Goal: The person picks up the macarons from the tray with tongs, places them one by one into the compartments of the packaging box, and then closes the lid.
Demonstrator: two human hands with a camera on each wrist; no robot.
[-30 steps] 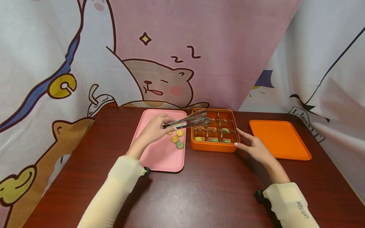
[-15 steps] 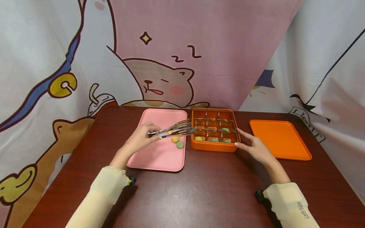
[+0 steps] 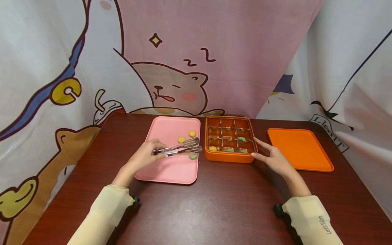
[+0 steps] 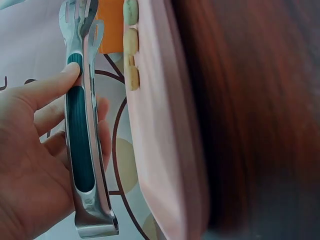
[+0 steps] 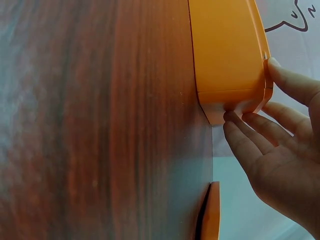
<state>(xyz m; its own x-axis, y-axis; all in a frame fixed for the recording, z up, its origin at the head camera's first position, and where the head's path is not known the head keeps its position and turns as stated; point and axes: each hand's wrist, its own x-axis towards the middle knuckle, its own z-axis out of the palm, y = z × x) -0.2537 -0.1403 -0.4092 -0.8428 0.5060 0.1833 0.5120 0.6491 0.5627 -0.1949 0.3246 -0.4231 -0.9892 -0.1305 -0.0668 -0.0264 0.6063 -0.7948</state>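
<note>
My left hand [image 3: 146, 154] holds metal tongs [image 4: 85, 145] with dark green grips, thumb and fingers on opposite arms. The tongs' tips are spread apart, low over the right part of the pink tray [image 3: 166, 173]. Yellow macarons [image 3: 192, 133] and a green macaron [image 3: 193, 156] lie there, partly covered by the tongs. My right hand [image 3: 272, 159] rests against the front right corner of the orange box [image 3: 228, 157], fingers along its side, thumb at the upper edge. Inside the box's clear divided insert, a yellow macaron [image 3: 212, 148] and several green ones [image 3: 242, 139] sit in separate compartments.
To the right of the box, an orange lid [image 3: 301, 149] lies flat on the dark wooden table [image 3: 220, 204]. A cartoon-printed curtain [image 3: 245, 51] hangs behind and beside the table. The pink tray stands just left of the box.
My left hand has drawn the tongs back leftward and toward me, from above the box to above the pink tray. The right hand and the box have stayed put.
</note>
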